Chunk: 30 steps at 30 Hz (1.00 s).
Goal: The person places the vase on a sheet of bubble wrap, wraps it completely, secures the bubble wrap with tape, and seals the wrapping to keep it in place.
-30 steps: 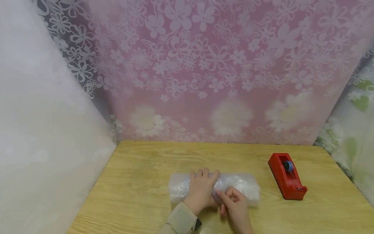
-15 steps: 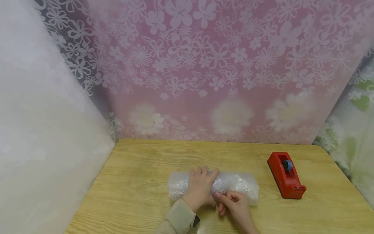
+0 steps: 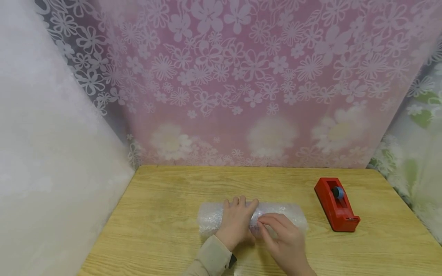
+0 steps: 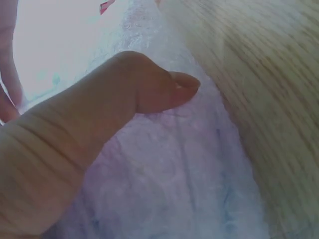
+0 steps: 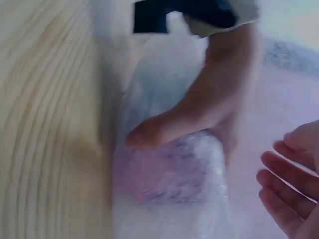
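Observation:
A roll of bubble wrap (image 3: 211,218) lies crosswise on the wooden table, with something pinkish-purple showing through its middle. My left hand (image 3: 236,222) grips it, fingers over the far side and thumb on the near side. The left wrist view has the left thumb (image 4: 144,82) lying across the wrap. Just right of it is my right hand (image 3: 284,237), thumb and index fingertips close together over the wrap in the head view. In the right wrist view the right hand (image 5: 294,179) is beside the wrap with loosely bent fingers, and nothing shows between them.
A red tape dispenser (image 3: 333,205) with a small blue-cored roll stands on the right of the wooden table (image 3: 165,199). A pink floral curtain (image 3: 221,96) hangs behind the table, with pale sheets at both sides.
My right hand has lifted from the near side of the bubble wrap, up and slightly right, its index finger now reaching over it. The left hand keeps its hold.

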### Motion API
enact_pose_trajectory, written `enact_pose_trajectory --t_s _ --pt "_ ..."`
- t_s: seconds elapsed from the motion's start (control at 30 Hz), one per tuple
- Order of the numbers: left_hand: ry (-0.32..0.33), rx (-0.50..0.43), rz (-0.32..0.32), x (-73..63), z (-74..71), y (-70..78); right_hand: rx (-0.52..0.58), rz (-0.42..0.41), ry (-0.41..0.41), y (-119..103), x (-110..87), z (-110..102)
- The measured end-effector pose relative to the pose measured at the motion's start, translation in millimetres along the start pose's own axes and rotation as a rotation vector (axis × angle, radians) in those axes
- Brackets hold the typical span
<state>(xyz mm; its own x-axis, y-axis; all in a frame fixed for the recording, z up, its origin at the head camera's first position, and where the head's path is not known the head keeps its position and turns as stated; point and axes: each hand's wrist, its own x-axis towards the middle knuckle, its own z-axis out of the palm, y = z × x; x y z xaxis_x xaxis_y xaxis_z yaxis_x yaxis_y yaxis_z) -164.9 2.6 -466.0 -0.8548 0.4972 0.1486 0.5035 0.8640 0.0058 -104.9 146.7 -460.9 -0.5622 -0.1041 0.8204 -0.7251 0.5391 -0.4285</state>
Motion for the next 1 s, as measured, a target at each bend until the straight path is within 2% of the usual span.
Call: enact_pose_trajectory --t_s 0.07,0.17,0.37,0.57,0.8,0.87,1.0 --pt "0.001 0.013 -0.004 0.1 0.1 -0.2 -0.006 -0.119 0.0 10 0.6 5" --pt "-0.019 0.009 -0.013 0.0 1.0 -0.7 0.042 -0.163 -0.064 25 -2.2 9" --pt "-0.058 -0.018 -0.035 0.6 2.0 -2.6 0.103 -0.125 -0.143 44 -9.4 9" --pt "-0.069 -0.021 -0.034 3.8 3.9 -3.5 0.132 -0.121 -0.126 55 -10.9 9" --pt "-0.08 -0.016 -0.029 4.5 4.8 -2.5 0.094 -0.056 -0.177 57 -12.8 1" --pt "-0.072 -0.015 -0.019 4.6 4.5 -2.5 0.073 -0.061 -0.181 58 -12.1 -2" --pt "-0.056 -0.01 0.009 4.9 3.7 -4.0 -0.025 -0.063 -0.194 58 -10.4 -7"
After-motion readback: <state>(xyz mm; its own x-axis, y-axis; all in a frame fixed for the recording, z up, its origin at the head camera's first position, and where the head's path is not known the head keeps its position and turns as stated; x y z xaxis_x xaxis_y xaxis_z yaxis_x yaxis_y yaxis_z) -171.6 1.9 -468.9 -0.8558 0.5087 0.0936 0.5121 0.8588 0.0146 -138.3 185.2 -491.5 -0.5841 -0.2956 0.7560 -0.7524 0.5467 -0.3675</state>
